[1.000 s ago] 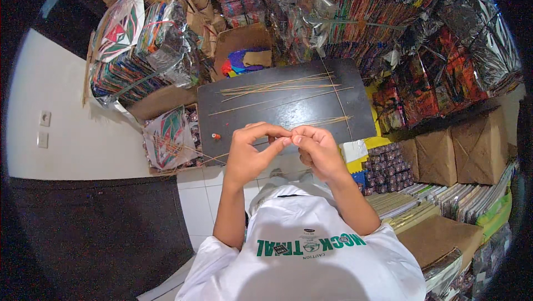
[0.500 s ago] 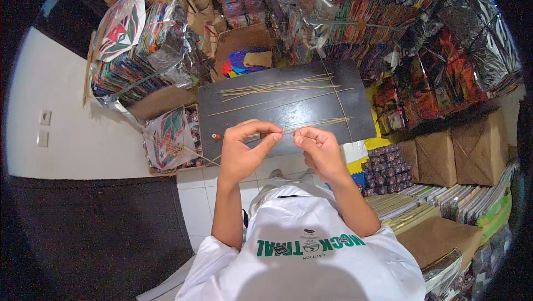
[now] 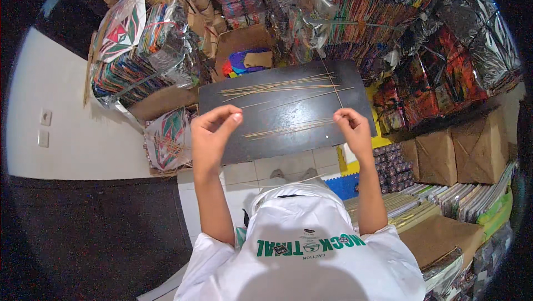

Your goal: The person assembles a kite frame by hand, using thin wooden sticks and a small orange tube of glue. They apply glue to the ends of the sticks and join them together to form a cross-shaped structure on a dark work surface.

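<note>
My left hand (image 3: 214, 134) is raised over the table's left side, with thumb and index finger pinched together. My right hand (image 3: 355, 131) is held over the table's right edge, its fingers pinched too. Whatever either pinch holds is too thin or too hidden to make out. Between and below the hands lies a bundle of thin bamboo sticks (image 3: 288, 129) on the dark table (image 3: 300, 112). Farther back is a looser heap of sticks (image 3: 277, 87), with a single stick (image 3: 316, 98) in front of it.
A cardboard box (image 3: 241, 40) with colourful material stands behind the table. At left, a box holds a printed sheet with sticks (image 3: 169, 140) on it. Wrapped stacks (image 3: 361, 29) rise at the back; brown packages (image 3: 438, 156) and stacked small dark items (image 3: 391, 167) stand at right.
My hands, close together over the near sticks before, have moved wide apart, the left leftward and the right rightward. The small orange spool at the table's left is now out of sight.
</note>
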A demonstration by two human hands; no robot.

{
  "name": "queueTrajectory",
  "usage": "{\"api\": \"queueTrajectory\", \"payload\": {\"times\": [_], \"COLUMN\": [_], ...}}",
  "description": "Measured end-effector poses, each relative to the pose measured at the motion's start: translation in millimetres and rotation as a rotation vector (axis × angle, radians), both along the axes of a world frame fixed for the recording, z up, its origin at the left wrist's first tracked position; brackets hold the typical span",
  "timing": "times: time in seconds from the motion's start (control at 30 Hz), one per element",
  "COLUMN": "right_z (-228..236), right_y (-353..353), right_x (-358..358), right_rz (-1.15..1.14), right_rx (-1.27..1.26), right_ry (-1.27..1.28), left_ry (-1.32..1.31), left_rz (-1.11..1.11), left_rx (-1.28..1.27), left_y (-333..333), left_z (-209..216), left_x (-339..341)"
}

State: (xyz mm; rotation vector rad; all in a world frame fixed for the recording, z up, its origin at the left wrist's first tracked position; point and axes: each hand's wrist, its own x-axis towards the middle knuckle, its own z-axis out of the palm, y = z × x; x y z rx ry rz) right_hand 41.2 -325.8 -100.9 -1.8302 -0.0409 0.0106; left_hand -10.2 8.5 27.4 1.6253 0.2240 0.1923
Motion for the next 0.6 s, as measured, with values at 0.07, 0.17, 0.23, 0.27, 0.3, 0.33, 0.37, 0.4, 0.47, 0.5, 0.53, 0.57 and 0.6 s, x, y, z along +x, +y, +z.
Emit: {"api": "queueTrajectory", "payload": {"times": [0.07, 0.17, 0.23, 0.27, 0.3, 0.33, 0.37, 0.4, 0.47, 0.5, 0.53, 0.57, 0.6], "right_z": [-20, -31, -27, -23, -18, -16, -19, -24, -19, -13, -9, -10, -12], "right_y": [-17, -23, -21, -17, -13, -12, -13, -14, -11, -12, -12, -12, -13], "right_x": [6, 7, 0, -4, -8, -13, -17, -20, -27, -31, -35, -37, -39], "right_rz": [-0.038, -0.034, 0.003, 0.095, 0.187, 0.272, 0.355, 0.437, 0.542, 0.559, 0.573, 0.547, 0.522], "right_rx": [-0.098, -0.223, -0.300, -0.152, -0.003, 0.145, 0.274, 0.405, 0.495, 0.453, 0.410, 0.444, 0.477], "right_ry": [-0.014, -0.156, -0.306, -0.166, -0.025, 0.117, 0.202, 0.286, 0.368, 0.364, 0.360, 0.372, 0.384], "left_ry": [-0.001, 0.056, 0.041, 0.034, 0.043, 0.053, 0.063, 0.065, 0.068, 0.069, 0.069, 0.069, 0.078], "left_rz": [-0.007, 0.036, 0.039, 0.040, 0.038, 0.030, 0.023, 0.021, 0.031, 0.044, 0.054, 0.065, 0.097], "left_rx": [0.010, 0.018, -0.050, -0.085, -0.116, -0.150, -0.183, -0.224, -0.304, -0.337, -0.372, -0.406, -0.410], "left_y": [15, 31, 37, 40, 43, 44, 45, 46, 51, 55, 58, 60, 61], "left_z": [-11, -22, -29, -30, -30, -28, -27, -28, -33, -35, -38, -41, -42], "left_x": [5, 13, 17, 18, 18, 20, 21, 23, 26, 27, 28, 29, 30]}}
